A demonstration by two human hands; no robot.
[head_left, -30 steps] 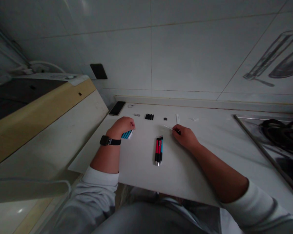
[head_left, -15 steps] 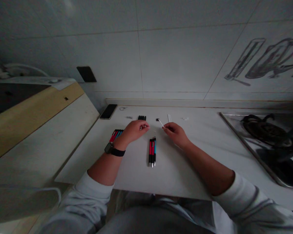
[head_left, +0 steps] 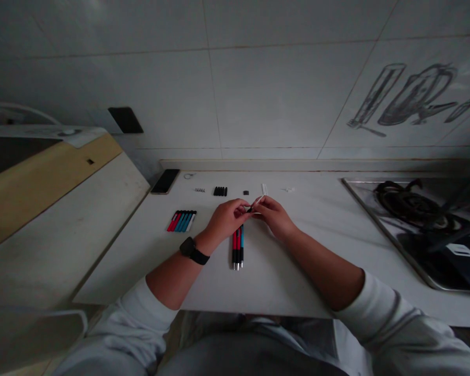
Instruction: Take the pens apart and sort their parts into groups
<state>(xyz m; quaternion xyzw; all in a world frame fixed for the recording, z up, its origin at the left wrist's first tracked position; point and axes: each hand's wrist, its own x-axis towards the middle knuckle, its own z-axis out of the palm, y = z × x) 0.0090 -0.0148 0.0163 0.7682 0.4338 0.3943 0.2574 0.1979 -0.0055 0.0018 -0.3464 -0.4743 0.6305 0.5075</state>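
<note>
My left hand [head_left: 227, 219] and my right hand [head_left: 271, 214] meet above the middle of the white board [head_left: 258, 271]. Both pinch small pen parts at the same spot. The right hand grips a thin white refill [head_left: 258, 200] that sticks up and away. The left hand's fingers close on a small dark piece beside it. Just below the hands lie three assembled pens [head_left: 237, 247], red and blue with black grips. A row of red and blue pen barrels [head_left: 181, 221] lies to the left of my left hand.
Along the board's far edge sit a phone [head_left: 165, 181], small springs [head_left: 199, 190], black grips [head_left: 220, 191], a tiny dark piece [head_left: 246, 192], white refills [head_left: 264, 188] and white bits [head_left: 288, 189]. A gas hob [head_left: 415, 219] lies at the right, a wooden-edged counter [head_left: 43, 183] at the left.
My left hand left the row of barrels and moved right to meet my right hand. The right hand brought the refill inward. The camera has swung right.
</note>
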